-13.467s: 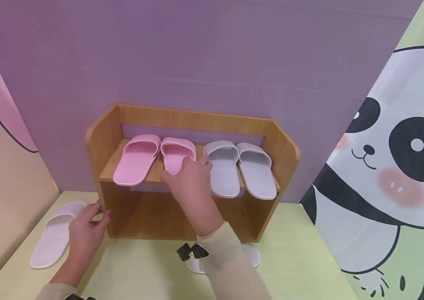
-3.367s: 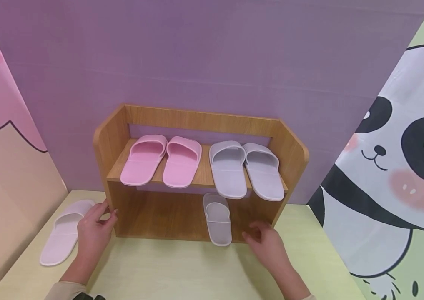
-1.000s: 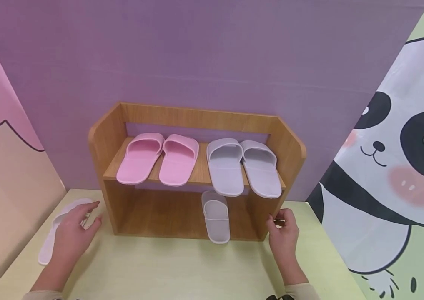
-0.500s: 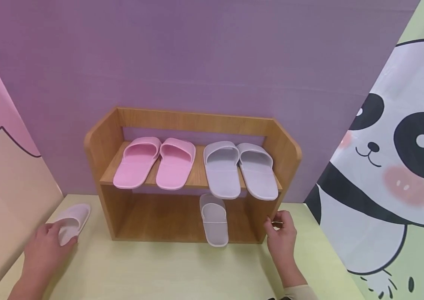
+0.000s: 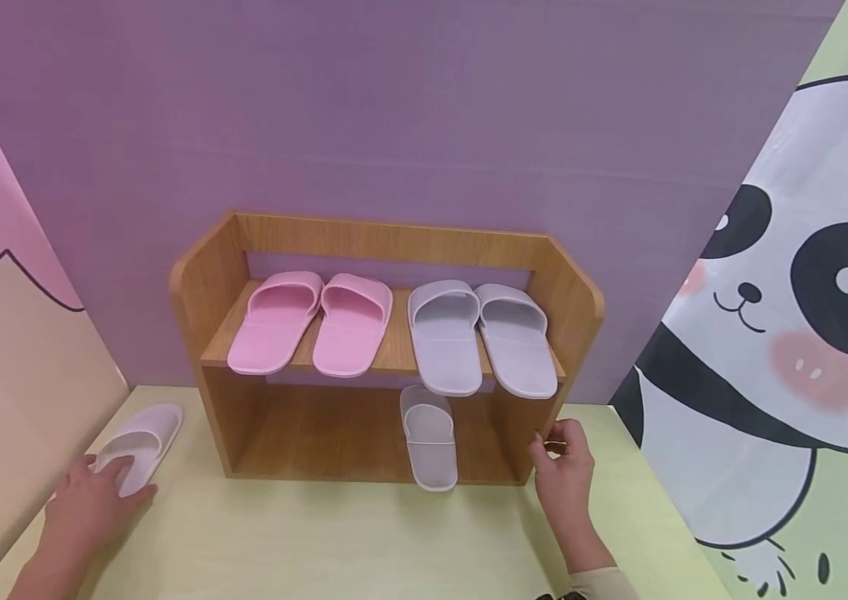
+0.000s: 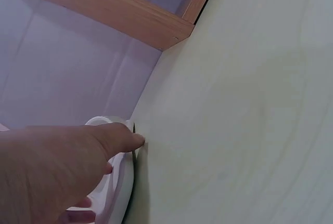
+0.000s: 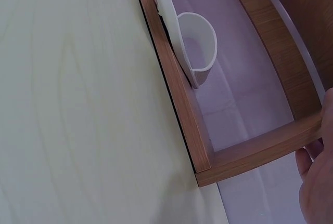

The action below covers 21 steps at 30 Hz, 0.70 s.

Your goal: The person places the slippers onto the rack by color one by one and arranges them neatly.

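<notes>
My left hand [image 5: 86,508] grips a pale pink-white slipper [image 5: 157,425] on the table at the left, its thumb along the right edge and its fingers across the sole. The left wrist view shows the thumb against the rim of this slipper [image 6: 122,193]. With my right hand [image 5: 564,471] I pinch the front edge of the right side panel of a wooden shoe rack [image 5: 318,433]. A matching pale slipper [image 5: 431,450] lies on the rack's lower shelf, right of the middle, its toe end inward. The right wrist view also has this slipper [image 7: 179,37].
On the upper shelf stand two pink slippers [image 5: 273,329] at the left and two lavender-grey slippers [image 5: 446,342] at the right. The pale wooden table [image 5: 303,542] extends before the rack. A purple wall [image 5: 393,125] stands behind; a panda print [image 5: 806,317] covers the right side.
One pale slipper has come from the table onto the lower shelf. My left hand has left the rack's left side for the other pale slipper; my right hand has moved to the rack's right side.
</notes>
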Tool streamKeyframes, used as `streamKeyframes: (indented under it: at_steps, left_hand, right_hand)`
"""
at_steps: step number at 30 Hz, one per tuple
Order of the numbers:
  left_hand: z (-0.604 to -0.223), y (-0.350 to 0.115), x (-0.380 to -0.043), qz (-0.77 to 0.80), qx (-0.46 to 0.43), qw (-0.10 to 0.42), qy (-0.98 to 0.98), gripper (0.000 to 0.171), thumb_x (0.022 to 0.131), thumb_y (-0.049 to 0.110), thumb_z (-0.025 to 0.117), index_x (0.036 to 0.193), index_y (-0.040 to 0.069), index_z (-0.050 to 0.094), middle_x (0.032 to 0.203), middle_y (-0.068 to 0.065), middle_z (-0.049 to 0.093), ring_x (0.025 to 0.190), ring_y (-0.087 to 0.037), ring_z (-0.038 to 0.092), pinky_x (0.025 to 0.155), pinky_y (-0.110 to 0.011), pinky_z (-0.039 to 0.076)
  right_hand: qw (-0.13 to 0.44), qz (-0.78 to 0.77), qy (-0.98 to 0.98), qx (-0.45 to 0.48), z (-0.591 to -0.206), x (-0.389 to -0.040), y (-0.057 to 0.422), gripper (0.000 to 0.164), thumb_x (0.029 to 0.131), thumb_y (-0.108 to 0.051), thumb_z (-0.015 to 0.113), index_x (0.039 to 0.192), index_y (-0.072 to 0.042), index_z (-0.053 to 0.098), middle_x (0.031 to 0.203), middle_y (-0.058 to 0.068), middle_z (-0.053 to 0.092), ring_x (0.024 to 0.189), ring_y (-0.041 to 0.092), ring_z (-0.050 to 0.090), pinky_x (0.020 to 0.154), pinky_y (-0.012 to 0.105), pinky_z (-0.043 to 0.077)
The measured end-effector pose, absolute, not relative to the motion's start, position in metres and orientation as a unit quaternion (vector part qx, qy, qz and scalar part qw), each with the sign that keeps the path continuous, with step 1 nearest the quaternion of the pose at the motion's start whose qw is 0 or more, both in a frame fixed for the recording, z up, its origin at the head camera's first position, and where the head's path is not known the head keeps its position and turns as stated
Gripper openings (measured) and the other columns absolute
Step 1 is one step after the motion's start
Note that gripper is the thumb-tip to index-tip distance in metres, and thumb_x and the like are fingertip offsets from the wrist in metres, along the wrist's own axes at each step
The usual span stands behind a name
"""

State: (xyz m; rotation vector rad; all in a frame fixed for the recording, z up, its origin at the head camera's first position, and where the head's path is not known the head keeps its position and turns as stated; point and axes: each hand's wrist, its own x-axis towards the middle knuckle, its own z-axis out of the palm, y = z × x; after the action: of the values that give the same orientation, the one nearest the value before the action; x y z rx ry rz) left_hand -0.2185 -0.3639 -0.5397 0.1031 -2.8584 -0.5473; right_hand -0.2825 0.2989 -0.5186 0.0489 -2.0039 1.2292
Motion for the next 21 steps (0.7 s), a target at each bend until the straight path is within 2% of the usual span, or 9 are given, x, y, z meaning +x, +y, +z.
streamKeyframes:
  at_steps: [6, 12, 18, 21]
  left_hand:
    - [-0.545, -0.372, -0.219, -0.174, 0.003, 0.123, -0.977, 0.072, 0.097, 0.04, 0.079, 0.14, -0.013, 0.057, 0.13, -0.054, 0.046, 0.119, -0.074, 0.047, 0.083, -0.082, 0.049]
    - [-0.555, -0.384, -0.218, -0.169, -0.02, 0.133, -0.976, 0.076, 0.096, 0.041, 0.08, 0.141, -0.015, 0.056, 0.136, -0.054, 0.045, 0.12, -0.079, 0.047, 0.091, -0.084, 0.046]
    - [-0.558, -0.387, -0.216, -0.174, -0.039, 0.139, -0.974, 0.081, 0.091, 0.036, 0.084, 0.14, -0.021, 0.055, 0.14, -0.058, 0.044, 0.128, -0.073, 0.046, 0.102, -0.081, 0.039]
    - [-0.558, -0.387, -0.214, -0.179, -0.039, 0.138, -0.973, 0.082, 0.088, 0.035, 0.086, 0.139, -0.022, 0.055, 0.138, -0.058, 0.046, 0.125, -0.072, 0.048, 0.101, -0.079, 0.04]
  right_hand:
    - [0.383, 0.479, -0.79, 0.017, -0.517, -0.281, 0.299, 0.016, 0.096, 0.013, 0.07, 0.106, 0.003, 0.063, 0.102, 0.011, 0.069, 0.093, 0.006, 0.063, 0.08, 0.012, 0.052]
    - [0.375, 0.477, -0.795, 0.01, -0.517, -0.281, 0.299, 0.016, 0.097, 0.011, 0.071, 0.107, 0.001, 0.062, 0.103, 0.01, 0.069, 0.095, 0.008, 0.063, 0.081, 0.01, 0.052]
    - [0.371, 0.474, -0.798, 0.006, -0.518, -0.281, 0.299, 0.016, 0.097, 0.01, 0.07, 0.107, 0.001, 0.062, 0.104, 0.01, 0.069, 0.095, 0.008, 0.063, 0.081, 0.01, 0.052]
    - [0.366, 0.474, -0.801, 0.0, -0.518, -0.281, 0.299, 0.016, 0.098, 0.009, 0.071, 0.108, 0.0, 0.062, 0.106, 0.01, 0.069, 0.096, 0.008, 0.063, 0.083, 0.015, 0.055]
